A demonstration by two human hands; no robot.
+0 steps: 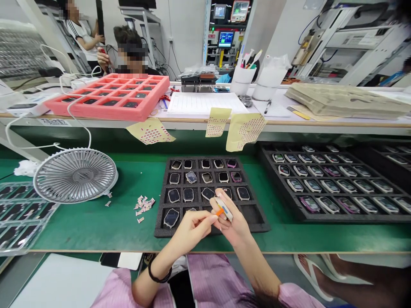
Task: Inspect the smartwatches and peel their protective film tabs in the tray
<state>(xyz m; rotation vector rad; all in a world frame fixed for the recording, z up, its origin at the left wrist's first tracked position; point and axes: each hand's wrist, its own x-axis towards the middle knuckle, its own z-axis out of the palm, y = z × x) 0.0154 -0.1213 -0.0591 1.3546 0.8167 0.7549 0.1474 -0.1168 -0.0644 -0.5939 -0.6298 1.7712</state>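
Held up over the front of a black foam tray (252,213) is a small pale watch case (227,209) with a blue strip on it. The fingers of my right hand (236,224) are wrapped round it. My left hand (194,229) pinches a thin orange strip (220,212) against the case; whether the strip is a tool or a tab, I cannot tell. Several square watches, such as one watch (171,217) at the front left, lie in the tray's compartments. Both hands cover part of its front rows.
Small paper-like pieces (144,204) lie left of the tray, near a grey fan (78,175). A larger black tray (269,188) of watches is at right. Clear plastic trays (28,214) stand far left. A pink foam tray (141,112) rests on the shelf. Other people are behind it.
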